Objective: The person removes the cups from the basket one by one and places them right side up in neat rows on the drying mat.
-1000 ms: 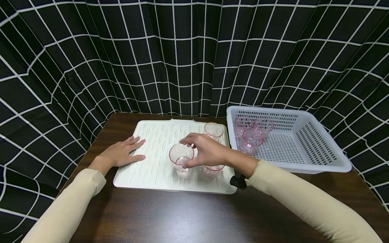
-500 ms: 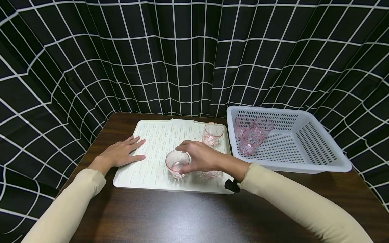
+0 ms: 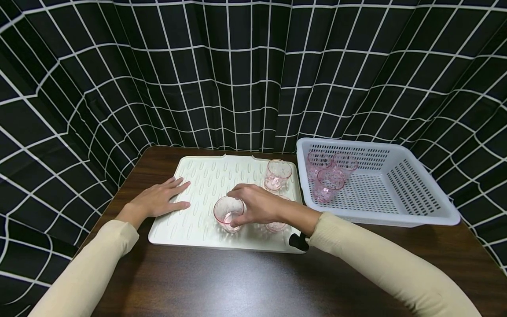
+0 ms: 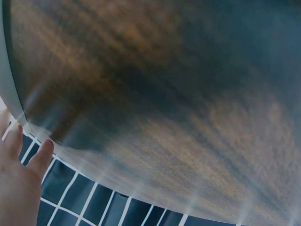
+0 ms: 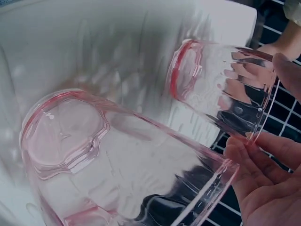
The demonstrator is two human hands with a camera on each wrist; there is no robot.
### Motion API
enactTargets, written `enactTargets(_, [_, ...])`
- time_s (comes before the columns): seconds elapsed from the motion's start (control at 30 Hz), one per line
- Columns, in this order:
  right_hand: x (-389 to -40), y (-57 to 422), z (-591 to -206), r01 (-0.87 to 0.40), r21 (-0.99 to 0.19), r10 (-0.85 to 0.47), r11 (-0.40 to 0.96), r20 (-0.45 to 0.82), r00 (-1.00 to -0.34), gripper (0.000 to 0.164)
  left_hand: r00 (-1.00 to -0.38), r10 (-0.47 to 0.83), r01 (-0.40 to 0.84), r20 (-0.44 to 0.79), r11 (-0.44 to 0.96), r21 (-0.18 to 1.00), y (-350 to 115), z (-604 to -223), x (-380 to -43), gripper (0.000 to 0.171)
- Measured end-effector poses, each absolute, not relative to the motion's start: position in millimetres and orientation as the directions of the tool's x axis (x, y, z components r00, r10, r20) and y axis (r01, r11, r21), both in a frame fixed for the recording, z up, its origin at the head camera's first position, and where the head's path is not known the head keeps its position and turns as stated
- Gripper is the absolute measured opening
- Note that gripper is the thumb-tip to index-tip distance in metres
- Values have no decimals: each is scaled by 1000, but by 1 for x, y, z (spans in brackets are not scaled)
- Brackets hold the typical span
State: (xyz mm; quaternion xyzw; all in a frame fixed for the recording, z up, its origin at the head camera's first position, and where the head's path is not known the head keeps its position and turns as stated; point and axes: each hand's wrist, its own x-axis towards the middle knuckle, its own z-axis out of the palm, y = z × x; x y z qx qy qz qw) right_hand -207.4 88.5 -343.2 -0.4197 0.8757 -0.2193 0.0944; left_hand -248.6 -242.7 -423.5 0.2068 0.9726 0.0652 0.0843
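Note:
My right hand [image 3: 259,204] pinches the rim of a clear pink-tinted drinking glass [image 3: 228,219], thumb at the near side and fingers at the far side. Upright, this glass is at the middle front of a white draining board [image 3: 186,229] with oval ridges. In the right wrist view, fingers and thumb hold the tumbler's rim [image 5: 225,89]. A second glass [image 3: 276,227] stands partly hidden beneath my right hand and forearm; a third glass [image 3: 277,176] stands behind it at the back right. My left hand [image 3: 156,200] rests with spread fingers on the board's left edge.
A pale plastic basket [image 3: 396,220] with slotted walls stands at the right, with three pink glasses [image 3: 328,187] bunched at its left end. The dark wooden table [image 3: 222,281] extends in front of the board. A black gridded curtain [image 3: 245,79] hangs behind and at both sides.
My right hand has carried the glass a little left and toward the front of the board, slowing in the last half second. The left hand has stayed in place.

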Motion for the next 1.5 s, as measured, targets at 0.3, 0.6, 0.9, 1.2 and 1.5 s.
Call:
enactTargets(0.3, [-209, 90, -340, -664, -463, -762, 587, -38, -647, 72, -901, 413, 392, -135, 906, 158, -244, -423, -249, 85])
enactTargets(0.6, [-219, 113, -318, -667, -487, -743, 564, 53, -667, 76, -902, 411, 388, -132, 906, 170, -243, -424, -249, 85])
enactTargets(0.9, [-251, 183, -285, -572, -601, -573, 558, 220, -790, 80, -902, 412, 391, -131, 907, 158, -243, -424, -248, 85])
enactTargets(1.2, [-276, 261, -286, -354, -638, -320, 684, 173, -931, 86, -901, 409, 386, -142, 908, 163, -243, -423, -248, 85])
enactTargets(1.5, [-289, 319, -302, -191, -690, -210, 698, 58, -976, 93, -905, 398, 375, -152, 913, 161, -243, -425, -250, 86])
